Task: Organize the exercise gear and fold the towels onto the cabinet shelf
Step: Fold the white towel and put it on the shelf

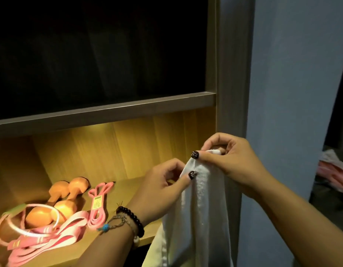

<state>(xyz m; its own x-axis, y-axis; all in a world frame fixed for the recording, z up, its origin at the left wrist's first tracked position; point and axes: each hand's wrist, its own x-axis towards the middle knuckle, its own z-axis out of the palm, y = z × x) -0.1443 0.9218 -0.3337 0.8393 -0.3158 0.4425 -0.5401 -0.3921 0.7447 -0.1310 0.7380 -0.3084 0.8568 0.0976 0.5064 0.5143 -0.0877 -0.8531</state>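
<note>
White towel (pixel 201 199): soft cloth, nubby terry pile with a raised ribbed band along one edge, matt. Cabinet shelf (pixel 126 191): wood-grain finish, smooth, warm yellow under the light, faint sheen. Shelf front rail (pixel 109 110): grey, smooth, satin. Two dumbbells (pixel 60 197): orange, smooth coated surface, glossy highlights. Pink resistance band (pixel 98 205): rubbery look, smooth, matt, with a yellow paper-like label. Striped strap (pixel 57 234): woven cloth, pink and white, flat. Bracelet (pixel 132 218) beads: dark, polished, glossy. Painted nails on the fingers (pixel 192 174): dark, shiny.
</note>
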